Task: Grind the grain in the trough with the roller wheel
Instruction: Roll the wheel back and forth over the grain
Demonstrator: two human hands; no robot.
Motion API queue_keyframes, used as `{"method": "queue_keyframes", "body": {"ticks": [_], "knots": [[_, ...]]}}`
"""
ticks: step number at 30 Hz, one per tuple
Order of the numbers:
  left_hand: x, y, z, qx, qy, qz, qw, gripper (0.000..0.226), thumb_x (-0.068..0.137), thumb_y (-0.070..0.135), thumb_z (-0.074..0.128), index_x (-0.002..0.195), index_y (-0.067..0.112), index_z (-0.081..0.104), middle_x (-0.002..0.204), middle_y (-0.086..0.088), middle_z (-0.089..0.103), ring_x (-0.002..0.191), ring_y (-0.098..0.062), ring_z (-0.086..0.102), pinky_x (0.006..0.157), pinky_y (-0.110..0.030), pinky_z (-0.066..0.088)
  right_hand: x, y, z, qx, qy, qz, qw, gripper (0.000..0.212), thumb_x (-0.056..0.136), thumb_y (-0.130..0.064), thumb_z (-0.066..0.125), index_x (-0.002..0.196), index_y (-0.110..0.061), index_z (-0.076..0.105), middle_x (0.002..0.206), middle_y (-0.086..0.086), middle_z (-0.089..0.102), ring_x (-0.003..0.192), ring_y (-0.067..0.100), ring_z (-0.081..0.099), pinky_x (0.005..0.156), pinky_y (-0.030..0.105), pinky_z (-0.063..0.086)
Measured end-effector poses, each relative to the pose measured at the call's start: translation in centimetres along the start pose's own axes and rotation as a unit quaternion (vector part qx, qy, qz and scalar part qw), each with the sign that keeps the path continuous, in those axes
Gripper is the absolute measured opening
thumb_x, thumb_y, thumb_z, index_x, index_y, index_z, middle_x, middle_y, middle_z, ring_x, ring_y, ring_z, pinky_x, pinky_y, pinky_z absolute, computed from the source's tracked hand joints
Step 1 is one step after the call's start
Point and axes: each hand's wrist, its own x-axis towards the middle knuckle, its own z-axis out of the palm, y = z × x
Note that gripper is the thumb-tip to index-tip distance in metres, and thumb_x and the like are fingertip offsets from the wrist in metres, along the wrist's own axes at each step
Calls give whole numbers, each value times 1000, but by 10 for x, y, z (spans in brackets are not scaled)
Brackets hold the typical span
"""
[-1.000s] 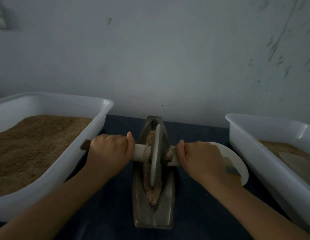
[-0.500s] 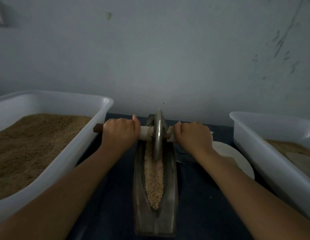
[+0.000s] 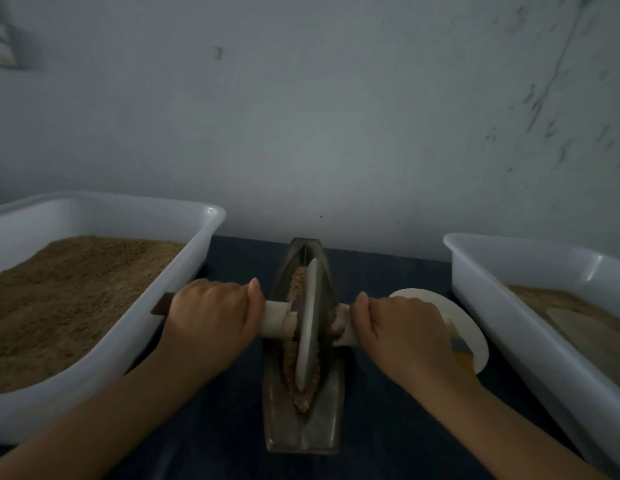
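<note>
**Both hands clamped on the axle, wheel mid-trough**

Fingers of the left hand [image 3: 211, 317] curl over the top of the wooden axle [image 3: 275, 318], thumb tip pointing up on the inner side; grip is full and tight round the handle. Right hand [image 3: 402, 329] does the same on the opposite end, knuckles up, thumb raised beside the wheel. Dark stub of the axle pokes out past the left hand, touching or just over the rim of the left tub; cannot tell which.

Roller wheel [image 3: 307, 323]: thin pale metal disc, standing on edge, set lengthwise in the groove of the trough [image 3: 303, 424]. Sits about the middle of the trough's length. Slight lean is possible but the wide lens makes it hard to judge.

Grain [image 3: 299, 282]: coarse tan bits line the groove, visible beyond the wheel at the far end and again at the near end below the disc's lower edge. Some clings beside the wheel on the left.

Trough is a dark, boat-shaped metal piece, narrow end toward the wall, resting on a dark blue table surface [image 3: 215, 438].

Left tub [image 3: 183, 271]: white plastic, filled with brown meal. Right tub [image 3: 492, 282]: white plastic, lower fill, with a flat pale sheet lying in it. White plate [image 3: 471, 327] between right hand and right tub, partly hidden by the hand.
</note>
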Motion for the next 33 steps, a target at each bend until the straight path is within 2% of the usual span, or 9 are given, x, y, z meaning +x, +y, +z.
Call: {"method": "queue_keyframes", "body": {"ticks": [4,7,14,16,22,25,28,31,33], "knots": [[-4,-3,3,21,-26,12,999,28,54,6,84,63,3,58,39,-3,48,27,-17,44,29,-27,42,6,-1,1,-5,3,9,1000,45,96,-35,15,54,-24,29,48,-6,33,45,14,36,49,29,27],[2,-10,15,123,-54,41,990,56,38,0,86,88,-11,63,48,-15,55,33,-25,51,35,-29,44,21,1,12,-17,32,24,999,53,97,-34,20,46,-22,29,43,-5,28,39,13,25,46,30,17],[41,-24,47,216,-51,38,974,63,34,6,90,91,-11,68,48,-16,56,33,-25,52,34,-26,41,66,15,44,-19,58,59,996,53,96,-29,29,46,-15,38,48,-1,34,50,23,33,49,31,18],[47,-29,54,233,-34,30,972,58,39,7,89,91,-8,69,48,-13,56,34,-24,52,34,-25,41,77,17,47,-9,69,56,996,53,96,-28,32,47,-13,49,49,3,43,50,22,34,49,31,17],[45,-28,55,197,-75,0,977,62,36,4,90,91,-12,67,48,-17,55,33,-25,51,35,-26,41,85,16,44,-14,51,37,998,49,96,-27,31,50,-16,43,50,0,39,52,23,44,46,31,11],[37,-19,44,151,-69,-4,986,36,47,-6,78,81,-10,66,44,-15,52,30,-23,47,36,-25,40,67,15,41,-48,35,34,998,44,97,-27,27,61,-16,49,57,3,48,54,24,42,47,31,11],[24,-12,31,122,-66,6,990,23,57,-2,66,79,-10,64,44,-15,51,30,-23,46,36,-26,41,43,11,33,-14,42,32,999,51,97,-28,30,47,-18,33,45,-4,35,43,18,37,45,30,13],[12,-5,20,104,-79,8,991,28,55,-1,77,79,-8,65,44,-12,51,30,-21,45,35,-25,39,27,4,20,15,27,28,999,52,97,-32,26,46,-22,30,42,-6,30,38,9,27,47,30,19],[10,-1,11,56,-72,-15,996,24,57,5,82,64,0,60,40,-7,48,28,-19,44,32,-24,38,19,0,13,18,14,32,999,51,96,-34,22,47,-22,31,44,-6,32,40,9,27,51,30,22]]}}
